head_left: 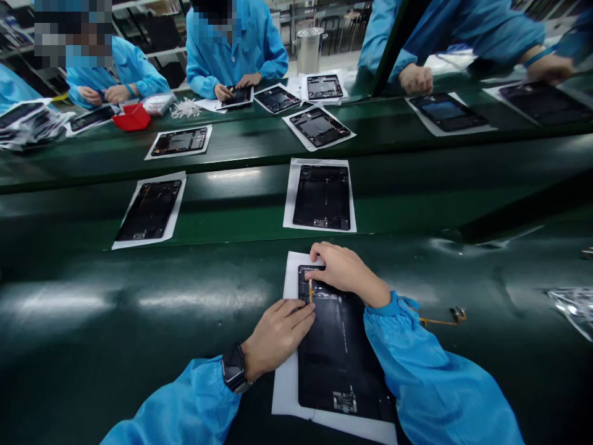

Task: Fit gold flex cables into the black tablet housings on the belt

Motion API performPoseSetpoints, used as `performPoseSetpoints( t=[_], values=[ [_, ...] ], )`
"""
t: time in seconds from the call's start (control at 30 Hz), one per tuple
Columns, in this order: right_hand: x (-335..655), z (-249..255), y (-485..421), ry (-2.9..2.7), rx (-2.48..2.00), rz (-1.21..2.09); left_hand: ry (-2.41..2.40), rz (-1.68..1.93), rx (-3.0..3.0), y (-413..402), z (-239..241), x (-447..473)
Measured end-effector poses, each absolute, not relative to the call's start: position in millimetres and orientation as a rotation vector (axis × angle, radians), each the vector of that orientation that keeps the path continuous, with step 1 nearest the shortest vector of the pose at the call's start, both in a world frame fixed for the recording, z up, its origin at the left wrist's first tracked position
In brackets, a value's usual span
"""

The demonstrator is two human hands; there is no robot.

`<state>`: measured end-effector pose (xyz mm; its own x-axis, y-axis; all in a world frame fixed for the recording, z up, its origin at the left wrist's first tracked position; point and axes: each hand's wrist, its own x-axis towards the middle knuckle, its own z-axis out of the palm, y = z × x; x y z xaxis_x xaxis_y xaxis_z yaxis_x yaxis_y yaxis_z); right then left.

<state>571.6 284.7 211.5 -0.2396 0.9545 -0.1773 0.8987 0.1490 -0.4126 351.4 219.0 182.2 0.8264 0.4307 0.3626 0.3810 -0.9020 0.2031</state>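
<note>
A black tablet housing (pixel 324 346) lies on a white sheet (pixel 286 389) on the green bench in front of me. Near its upper left corner runs a thin orange flex cable (pixel 311 293). My left hand (pixel 280 334) reaches in from the left, fingertips together on the cable's lower end. From the right, my right hand (pixel 345 270) arches over the housing's top edge, its fingers closed at the cable's upper end. Exactly how the fingertips grip it is hidden. Beside my right sleeve, another orange flex cable (pixel 440 321) rests on the bench.
Beyond the bench, a green conveyor carries two housings on sheets, one at left (pixel 149 210) and one straight ahead (pixel 322 196). More housings (pixel 319 127) lie farther back, where co-workers in blue sit. A red bin (pixel 132 117) stands at back left; clear plastic wrapping (pixel 572 309) lies far right.
</note>
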Motion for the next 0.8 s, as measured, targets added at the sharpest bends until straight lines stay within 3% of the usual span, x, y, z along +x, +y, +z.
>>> performPoseSetpoints(
  t=[0.37, 0.63, 0.8],
  values=[
    [572.5, 221.7, 279.2, -2.267, -1.848, 0.675, 0.602, 0.520, 2.822, 223.6, 195.0, 352.0],
    [569.8, 280.4, 244.2, -2.188, -1.577, 0.893, 0.591, 0.345, 2.866, 220.3, 200.9, 346.9],
    [572.1, 285.5, 211.8, -1.957, -1.612, 1.055, 0.598, 0.340, 2.910, 214.5, 201.9, 347.5]
  ],
)
